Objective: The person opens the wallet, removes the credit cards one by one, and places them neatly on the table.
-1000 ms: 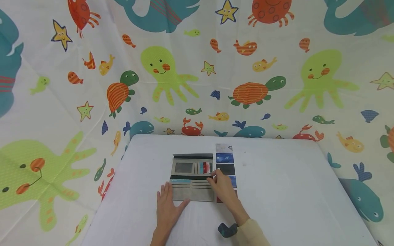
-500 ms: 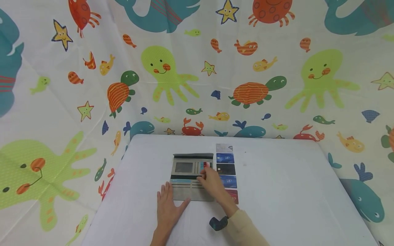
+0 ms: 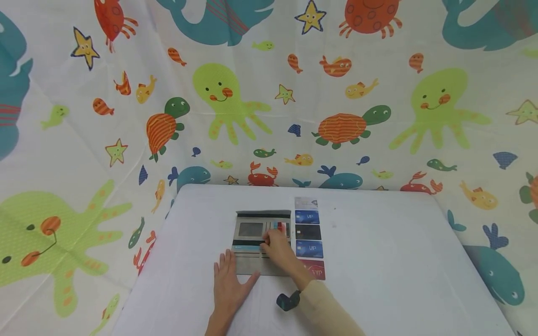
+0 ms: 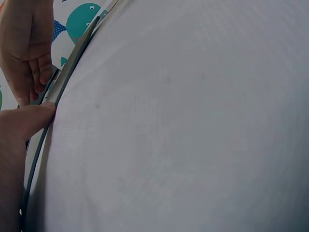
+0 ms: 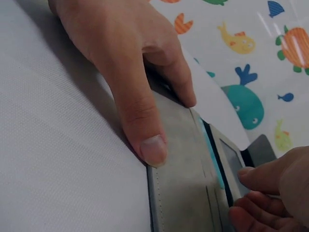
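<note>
A grey wallet [image 3: 247, 267] lies unfolded on the table, with a window pocket [image 3: 251, 229] at its upper left. My left hand [image 3: 230, 284] rests at its lower left corner, fingers along the left side and thumb on the lower edge. Bent over the middle, my right hand [image 3: 280, 252] has its thumb near the window pocket and its other fingers curled at the fold in the right wrist view; I cannot tell whether it pinches anything. A light-blue strip [image 3: 246, 248] shows in a lower slot. Red, white and blue cards [image 3: 280, 226] show in the upper right slots.
To the wallet's right, several cards stand in a column: a silver card [image 3: 306, 203], a blue VIP card [image 3: 307, 217], a black card [image 3: 308, 232], another blue VIP card [image 3: 309, 248] and a red VIP card [image 3: 315, 269]. A sea-animal curtain [image 3: 269, 116] hangs behind the white table [image 3: 378, 261].
My right hand has moved left across the wallet from its right side to its middle, uncovering the lower cards of the column. The left hand has stayed in place.
</note>
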### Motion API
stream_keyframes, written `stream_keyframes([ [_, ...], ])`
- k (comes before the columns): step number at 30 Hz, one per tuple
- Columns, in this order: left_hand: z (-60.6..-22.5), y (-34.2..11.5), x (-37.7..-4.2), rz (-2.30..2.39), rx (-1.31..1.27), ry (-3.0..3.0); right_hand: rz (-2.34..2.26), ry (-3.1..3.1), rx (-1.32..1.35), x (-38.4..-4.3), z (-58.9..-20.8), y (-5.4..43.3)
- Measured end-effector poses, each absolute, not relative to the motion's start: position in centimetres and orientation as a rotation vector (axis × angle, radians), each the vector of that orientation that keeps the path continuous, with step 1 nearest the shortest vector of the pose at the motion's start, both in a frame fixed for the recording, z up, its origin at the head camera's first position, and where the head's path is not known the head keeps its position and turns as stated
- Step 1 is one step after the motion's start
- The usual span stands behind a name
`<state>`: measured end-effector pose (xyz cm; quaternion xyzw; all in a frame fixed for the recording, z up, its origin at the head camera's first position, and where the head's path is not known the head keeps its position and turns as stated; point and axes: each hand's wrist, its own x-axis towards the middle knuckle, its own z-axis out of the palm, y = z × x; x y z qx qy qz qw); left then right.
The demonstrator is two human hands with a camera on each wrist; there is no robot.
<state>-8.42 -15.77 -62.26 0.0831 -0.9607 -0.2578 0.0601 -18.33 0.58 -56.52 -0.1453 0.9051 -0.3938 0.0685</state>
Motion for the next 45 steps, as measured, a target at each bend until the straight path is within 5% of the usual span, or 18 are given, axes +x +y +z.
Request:
stream_keyframes([
  [45,-62.5,-15.7,-8.3,-0.735,0.247,-2.886,-0.900,2.744,-0.598,-18.6,-57.7,-1.5],
])
